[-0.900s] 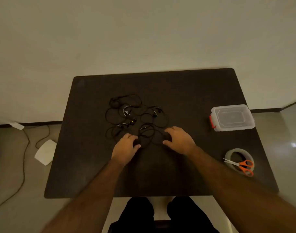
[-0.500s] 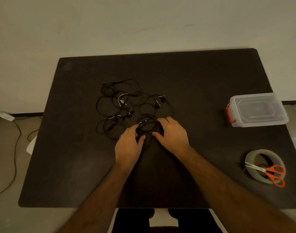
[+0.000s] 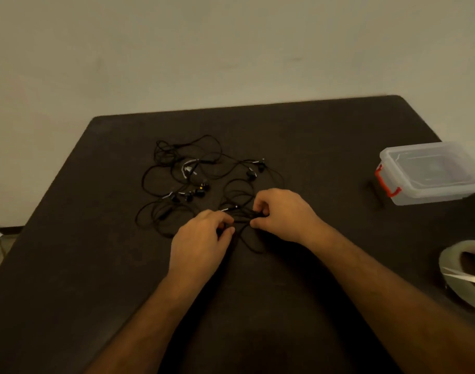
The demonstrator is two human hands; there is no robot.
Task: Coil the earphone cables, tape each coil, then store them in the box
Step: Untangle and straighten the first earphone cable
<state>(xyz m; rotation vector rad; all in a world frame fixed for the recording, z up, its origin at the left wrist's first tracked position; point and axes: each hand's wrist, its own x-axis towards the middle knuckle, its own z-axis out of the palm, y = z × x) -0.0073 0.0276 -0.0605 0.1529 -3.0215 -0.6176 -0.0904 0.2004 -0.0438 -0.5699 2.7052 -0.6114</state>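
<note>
Both hands, left hand [image 3: 201, 238] and right hand [image 3: 282, 214], pinch the thin, limp black earphone cables [image 3: 198, 179]; light, tangle-prone, best gripped near the plug.

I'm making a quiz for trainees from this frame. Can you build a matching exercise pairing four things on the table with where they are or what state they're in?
Things:
1. earphone cables
2. box
3. tape roll
4. hands, left and right

States:
A. at the right edge, scissors lying across it
B. pinching a cable at the near side of the pile
C. tangled loosely, mid-table
D. lidded, clear, red latch

Pairs: 1-C, 2-D, 3-A, 4-B
</note>
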